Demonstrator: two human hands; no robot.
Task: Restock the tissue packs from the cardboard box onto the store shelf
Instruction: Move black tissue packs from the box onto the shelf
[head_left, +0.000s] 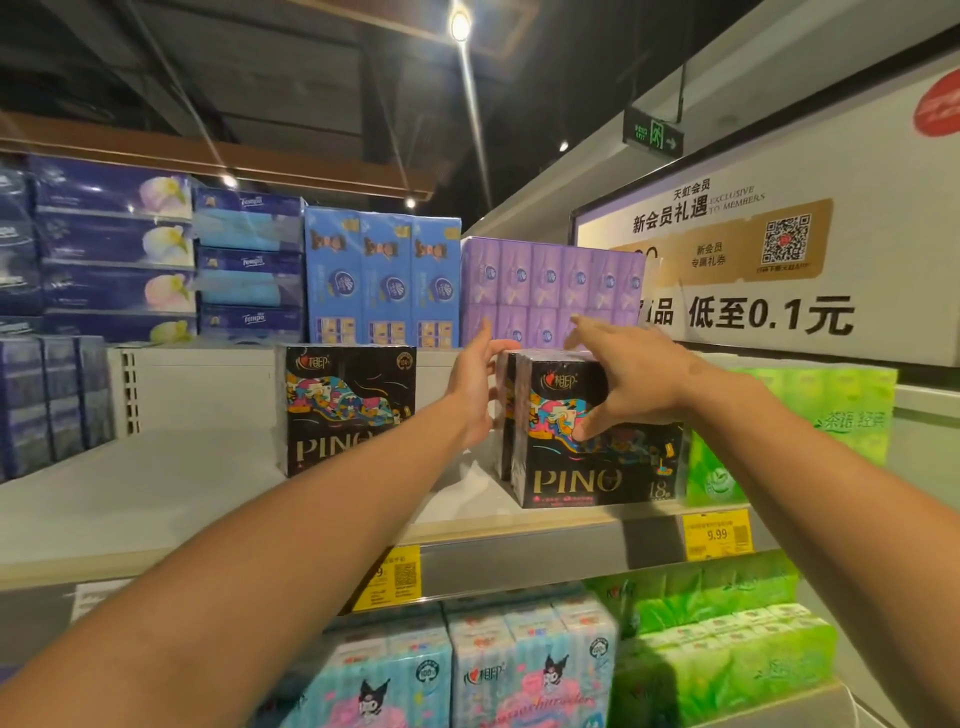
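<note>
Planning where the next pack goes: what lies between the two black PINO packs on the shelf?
In the head view, only the left hand and bare shelf lie between the left PINO pack and right PINO pack.

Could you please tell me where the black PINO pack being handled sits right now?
In the head view, the black PINO pack stands right of centre on the middle shelf, beside the green packs, between the left hand and right hand.

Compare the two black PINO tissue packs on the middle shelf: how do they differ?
The left black PINO tissue pack stands alone, untouched, farther back on the grey shelf. The right black PINO tissue pack sits near the shelf's front edge, between both hands: the left hand at its left side, the right hand over its top and front. Both stand upright with the same colourful artwork and gold lettering.
</note>
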